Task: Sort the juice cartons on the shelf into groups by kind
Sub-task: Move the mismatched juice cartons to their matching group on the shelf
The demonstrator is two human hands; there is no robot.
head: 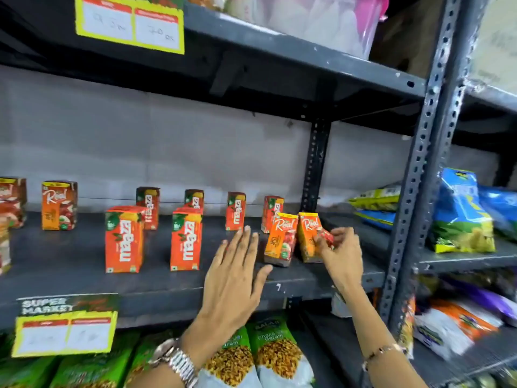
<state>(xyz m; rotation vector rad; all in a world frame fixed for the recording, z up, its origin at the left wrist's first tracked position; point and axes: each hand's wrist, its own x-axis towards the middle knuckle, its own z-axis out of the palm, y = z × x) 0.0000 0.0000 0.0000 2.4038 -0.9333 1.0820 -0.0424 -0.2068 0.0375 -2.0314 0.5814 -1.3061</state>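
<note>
Several orange-red Maaza cartons stand on the dark shelf (70, 278), two in front (124, 239) (186, 238) and more behind (235, 211). Real apple cartons stand at the far left (59, 205). Two more Real cartons are at the right: one (280, 239) stands free, and my right hand (340, 252) grips the other (307, 236) by its right side. My left hand (237, 275) hovers flat, fingers spread, just left of the free Real carton, holding nothing.
A slotted metal upright (419, 169) bounds the shelf on the right, with snack bags (461, 217) beyond it. Green snack packets (277, 351) fill the shelf below. Price tags (65, 329) hang on the shelf edges. An upper shelf (293, 51) runs overhead.
</note>
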